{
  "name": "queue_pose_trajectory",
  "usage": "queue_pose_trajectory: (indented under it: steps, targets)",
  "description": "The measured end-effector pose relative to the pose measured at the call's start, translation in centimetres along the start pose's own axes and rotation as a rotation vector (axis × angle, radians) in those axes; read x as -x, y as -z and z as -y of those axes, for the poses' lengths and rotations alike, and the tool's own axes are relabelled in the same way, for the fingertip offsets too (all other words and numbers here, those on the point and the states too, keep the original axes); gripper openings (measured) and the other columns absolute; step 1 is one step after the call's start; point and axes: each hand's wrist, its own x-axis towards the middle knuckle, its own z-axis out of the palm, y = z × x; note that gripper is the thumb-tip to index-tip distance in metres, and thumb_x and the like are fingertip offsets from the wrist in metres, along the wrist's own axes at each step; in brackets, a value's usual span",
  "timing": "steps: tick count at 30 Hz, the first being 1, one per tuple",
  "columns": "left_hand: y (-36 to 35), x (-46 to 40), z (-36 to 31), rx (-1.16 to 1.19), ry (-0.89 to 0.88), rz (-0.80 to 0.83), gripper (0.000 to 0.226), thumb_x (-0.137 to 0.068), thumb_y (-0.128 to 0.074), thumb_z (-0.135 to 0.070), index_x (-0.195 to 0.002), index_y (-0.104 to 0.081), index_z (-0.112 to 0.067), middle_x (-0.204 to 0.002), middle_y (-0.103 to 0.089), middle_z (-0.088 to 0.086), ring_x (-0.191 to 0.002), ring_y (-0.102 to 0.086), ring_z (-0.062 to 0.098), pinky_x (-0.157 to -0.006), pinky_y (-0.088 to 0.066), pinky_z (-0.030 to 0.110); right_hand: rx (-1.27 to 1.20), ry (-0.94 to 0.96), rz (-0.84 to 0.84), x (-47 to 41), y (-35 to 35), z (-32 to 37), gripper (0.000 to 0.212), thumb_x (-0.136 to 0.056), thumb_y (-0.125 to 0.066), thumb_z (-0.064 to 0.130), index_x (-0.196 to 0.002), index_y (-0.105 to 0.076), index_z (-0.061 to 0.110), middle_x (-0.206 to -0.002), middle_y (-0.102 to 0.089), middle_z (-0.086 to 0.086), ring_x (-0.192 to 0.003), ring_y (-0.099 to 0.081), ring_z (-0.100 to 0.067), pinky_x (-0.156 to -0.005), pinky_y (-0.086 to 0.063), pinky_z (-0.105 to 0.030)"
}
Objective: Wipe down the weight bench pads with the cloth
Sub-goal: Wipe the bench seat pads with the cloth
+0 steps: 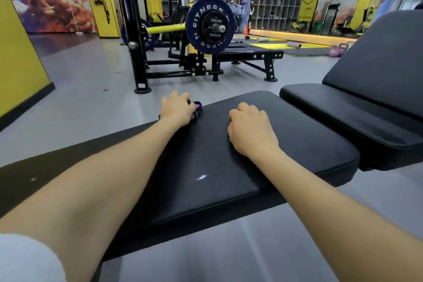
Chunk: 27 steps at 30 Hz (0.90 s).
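1. Pads come first, for they are the biggest things here. I count three black ones: the flat seat pad (240, 167) under my arms, a second low pad (343, 117) just beside its right end, and a sloped back pad (389, 57) rising at the far right.
2. Arms next: two, both mine, bare, stretched out over the seat pad.
3. My right hand (250, 129) rests on top of the seat pad, near the middle. The fingers are curled under and it holds nothing that I can see.
4. My left hand (177, 110) is at the far edge of the seat pad, fingers pressed down and closed on the cloth (197, 110).
5. One cloth only, dark with purple bits, bunched small. Most of it hides under my left hand, right at that far edge.
6. How far along? I cannot tell which parts are clean, since the pads all look the same shiny black. I think the job is on the first pad, and the other two pads look like they are left to do.
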Motion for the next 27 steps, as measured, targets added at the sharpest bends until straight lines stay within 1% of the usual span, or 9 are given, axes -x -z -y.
queue_pose_trajectory:
  steps: [3,6,9,12,15,18,21,24,27]
  targets:
    - [0.9,3.7,1.1,0.013,-0.082,0.009,0.025,-0.095,-0.042,-0.027,-0.105,-0.054,-0.009,-0.109,-0.043,0.012,-0.093,-0.037,0.030,-0.083,-0.029,0.034,0.000,-0.005,-0.008,0.1,-0.1,0.0,0.017,-0.095,-0.038,0.013,-0.099,-0.055,0.012,-0.104,-0.049,-0.005,-0.087,-0.042,-0.024,-0.074,-0.027,-0.030]
    - [1.2,5.5,2.4,0.050,-0.162,-0.007,0.023,-0.094,-0.044,-0.029,-0.103,-0.057,-0.012,-0.106,-0.046,0.010,-0.096,-0.040,0.031,-0.084,-0.030,0.033,-0.009,-0.010,-0.011,0.1,-0.2,0.1,0.016,-0.093,-0.039,0.011,-0.096,-0.054,0.012,-0.099,-0.047,-0.004,-0.080,-0.033,-0.021,-0.072,-0.027,-0.029]
    - [1.1,2.8,1.9,0.048,-0.056,0.004,0.028,-0.096,-0.041,-0.029,-0.107,-0.058,-0.010,-0.116,-0.048,0.015,-0.105,-0.043,0.034,-0.089,-0.031,0.034,-0.018,-0.013,-0.009,0.1,0.0,0.2,0.015,-0.094,-0.039,0.012,-0.096,-0.054,0.013,-0.100,-0.048,-0.004,-0.085,-0.040,-0.023,-0.073,-0.028,-0.030]
    - [0.3,0.1,1.4,0.002,0.023,-0.013,0.031,-0.097,-0.037,-0.028,-0.113,-0.056,-0.008,-0.121,-0.047,0.018,-0.110,-0.043,0.033,-0.095,-0.029,0.035,-0.025,-0.011,-0.003,-0.1,-0.1,0.2,0.017,-0.094,-0.038,0.012,-0.097,-0.055,0.013,-0.101,-0.049,-0.004,-0.090,-0.044,-0.024,-0.074,-0.028,-0.030]
    - [-0.6,-0.4,1.7,0.017,0.030,-0.027,0.032,-0.096,-0.038,-0.031,-0.113,-0.054,-0.009,-0.122,-0.045,0.017,-0.106,-0.042,0.034,-0.093,-0.029,0.035,-0.002,-0.017,-0.018,-0.2,-0.3,0.0,0.018,-0.094,-0.038,0.012,-0.097,-0.056,0.012,-0.099,-0.049,-0.004,-0.085,-0.041,-0.023,-0.073,-0.028,-0.030]
    - [-0.2,1.9,2.3,0.063,-0.015,-0.016,0.030,-0.095,-0.040,-0.033,-0.108,-0.054,-0.010,-0.120,-0.044,0.015,-0.104,-0.042,0.035,-0.089,-0.030,0.035,0.020,-0.026,-0.013,-0.1,-0.4,-0.1,0.019,-0.094,-0.038,0.013,-0.096,-0.056,0.012,-0.096,-0.048,-0.004,-0.079,-0.035,-0.021,-0.070,-0.027,-0.030]
    - [1.1,5.8,3.0,0.098,-0.073,-0.001,0.026,-0.094,-0.043,-0.032,-0.103,-0.055,-0.011,-0.108,-0.046,0.010,-0.099,-0.042,0.032,-0.084,-0.031,0.033,0.002,-0.055,0.016,0.0,-0.1,0.0,0.021,-0.094,-0.038,0.014,-0.099,-0.058,0.012,-0.099,-0.050,-0.004,-0.083,-0.042,-0.023,-0.070,-0.027,-0.030]
    - [2.0,8.3,3.2,0.144,-0.076,-0.021,0.023,-0.095,-0.044,-0.031,-0.100,-0.054,-0.011,-0.099,-0.039,0.001,-0.091,-0.033,0.025,-0.077,-0.026,0.027,-0.028,-0.093,0.070,-0.1,0.5,0.5,0.024,-0.094,-0.037,0.013,-0.104,-0.059,0.014,-0.105,-0.052,-0.002,-0.091,-0.047,-0.023,-0.072,-0.028,-0.029]
    - [1.6,6.1,3.1,0.111,-0.083,-0.005,0.025,-0.095,-0.042,-0.031,-0.101,-0.056,-0.010,-0.102,-0.045,0.004,-0.095,-0.038,0.029,-0.081,-0.029,0.030,-0.090,-0.156,0.097,0.1,0.9,1.4,0.026,-0.094,-0.038,0.014,-0.107,-0.060,0.015,-0.111,-0.052,-0.002,-0.098,-0.048,-0.023,-0.079,-0.032,-0.031]
